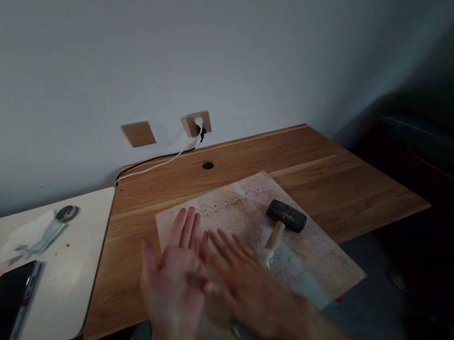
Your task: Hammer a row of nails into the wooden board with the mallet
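My left hand is raised over the left part of a pale board, palm up with its fingers stretched out. Beside it, my right hand is held flat, palm down, its fingers extended and meeting or overlapping the left hand's edge; contact is hard to tell through slight blur. Neither hand holds anything I can see. A rubber mallet with a black head lies on the board, its light handle partly behind my right hand. Several small nail-like metal pieces stand in a row near the board's far edge.
The board rests on a wooden desk against the wall. On the white table at left are a phone, a tape roll and a crumpled banknote-like paper. Cables run to a wall socket.
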Demonstrator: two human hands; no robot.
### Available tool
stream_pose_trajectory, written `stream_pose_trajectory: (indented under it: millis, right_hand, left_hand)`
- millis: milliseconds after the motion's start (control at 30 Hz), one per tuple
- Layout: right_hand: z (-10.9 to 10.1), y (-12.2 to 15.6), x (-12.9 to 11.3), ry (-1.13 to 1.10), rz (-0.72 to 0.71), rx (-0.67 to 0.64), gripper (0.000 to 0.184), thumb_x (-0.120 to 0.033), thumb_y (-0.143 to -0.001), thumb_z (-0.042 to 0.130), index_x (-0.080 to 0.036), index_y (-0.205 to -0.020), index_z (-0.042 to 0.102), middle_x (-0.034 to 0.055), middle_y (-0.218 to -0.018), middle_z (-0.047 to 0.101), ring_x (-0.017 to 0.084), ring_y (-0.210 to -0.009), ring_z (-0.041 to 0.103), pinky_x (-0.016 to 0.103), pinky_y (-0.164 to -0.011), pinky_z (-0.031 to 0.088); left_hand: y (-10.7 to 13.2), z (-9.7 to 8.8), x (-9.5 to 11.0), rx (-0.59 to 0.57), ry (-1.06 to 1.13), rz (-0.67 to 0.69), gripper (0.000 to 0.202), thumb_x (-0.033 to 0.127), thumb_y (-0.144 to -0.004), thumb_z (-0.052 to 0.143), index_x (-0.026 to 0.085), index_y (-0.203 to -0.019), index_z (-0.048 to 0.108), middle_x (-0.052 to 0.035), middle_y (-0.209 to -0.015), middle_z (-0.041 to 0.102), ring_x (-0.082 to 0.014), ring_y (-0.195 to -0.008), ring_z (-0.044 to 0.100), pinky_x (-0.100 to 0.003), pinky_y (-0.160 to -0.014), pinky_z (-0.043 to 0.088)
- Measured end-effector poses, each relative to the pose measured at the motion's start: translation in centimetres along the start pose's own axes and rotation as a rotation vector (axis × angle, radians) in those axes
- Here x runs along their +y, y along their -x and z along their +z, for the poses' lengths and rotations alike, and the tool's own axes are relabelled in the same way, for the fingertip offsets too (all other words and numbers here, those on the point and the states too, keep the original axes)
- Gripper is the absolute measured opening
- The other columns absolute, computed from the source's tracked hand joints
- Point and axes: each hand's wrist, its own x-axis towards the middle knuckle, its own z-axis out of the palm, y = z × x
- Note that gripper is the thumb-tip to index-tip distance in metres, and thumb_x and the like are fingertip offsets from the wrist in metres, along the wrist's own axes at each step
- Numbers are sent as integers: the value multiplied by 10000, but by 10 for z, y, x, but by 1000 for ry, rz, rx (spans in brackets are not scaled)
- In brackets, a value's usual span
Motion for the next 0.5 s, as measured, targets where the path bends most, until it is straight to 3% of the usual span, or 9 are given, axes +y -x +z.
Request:
stream_pose_trajectory:
  millis: [33, 67, 167, 200, 300, 333, 433, 500]
  right_hand:
    - [1, 1, 3, 16, 89, 9, 727, -562, -1125, 362, -159, -1713, 221, 144, -1763, 232, 322, -1647, 172, 614, -1299, 284]
    - [2, 2, 6, 19, 79, 2, 751, -568, -1119, 377, -141, -1714, 209, 164, -1765, 207, 337, -1649, 148, 623, -1297, 276]
    - [5, 3, 15, 7, -175, -86, 784, -586, -1086, 478, -211, -1721, 211, 128, -1777, 194, 317, -1649, 141, 556, -1311, 276]
    - [5, 2, 17, 30, -139, -89, 752, -573, -1092, 472, -217, -1714, 245, 131, -1767, 235, 319, -1644, 167, 566, -1306, 283]
    - [1, -4, 16, 120, 144, -28, 699, -519, -1119, 411, -126, -1689, 309, 207, -1740, 266, 383, -1632, 177, 678, -1274, 275]
    - [-1, -6, 14, 109, 96, -33, 710, -520, -1113, 429, -139, -1696, 292, 192, -1753, 228, 383, -1636, 158, 673, -1276, 274]
    - [-2, -13, 12, 28, -231, -93, 730, -568, -1071, 528, -327, -1707, 263, 54, -1779, 209, 326, -1645, 169, 596, -1293, 306]
    - [-1, -14, 20, 74, -119, -65, 680, -576, -1073, 520, -315, -1679, 356, 75, -1741, 341, 357, -1627, 231, 640, -1267, 343]
  left_hand:
    - [1, 1, 0, 14, 21, 14, 712, 720, -1024, 391, 227, -1479, 626, -107, -1572, 597, -285, -1612, 323, -479, -1340, 197]
    - [2, 1, 0, 26, 36, 7, 689, 702, -1032, 394, 233, -1481, 624, -102, -1577, 593, -277, -1613, 321, -470, -1336, 211]
    - [1, 0, 2, 58, 43, -51, 707, 701, -1041, 361, 201, -1449, 651, -130, -1562, 602, -283, -1604, 341, -461, -1326, 244]
    - [0, -2, 2, 65, 40, -51, 714, 709, -1037, 367, 193, -1436, 660, -136, -1562, 601, -291, -1600, 349, -471, -1325, 247]
    - [-1, -4, 3, 94, 27, 11, 692, 718, -1027, 396, 207, -1383, 697, -118, -1562, 605, -293, -1592, 364, -487, -1331, 239]
    - [-2, -4, 4, 98, 17, 10, 665, 701, -1036, 391, 216, -1358, 714, -109, -1554, 614, -285, -1592, 365, -481, -1333, 235]
    - [-5, 0, 8, 70, -40, -26, 658, 685, -1048, 372, 210, -1297, 753, -117, -1528, 633, -299, -1579, 381, -495, -1323, 249]
    - [-12, 1, 19, 42, -144, 52, 639, 704, -1017, 443, 209, -1247, 776, -128, -1493, 653, -347, -1540, 428, -546, -1294, 295]
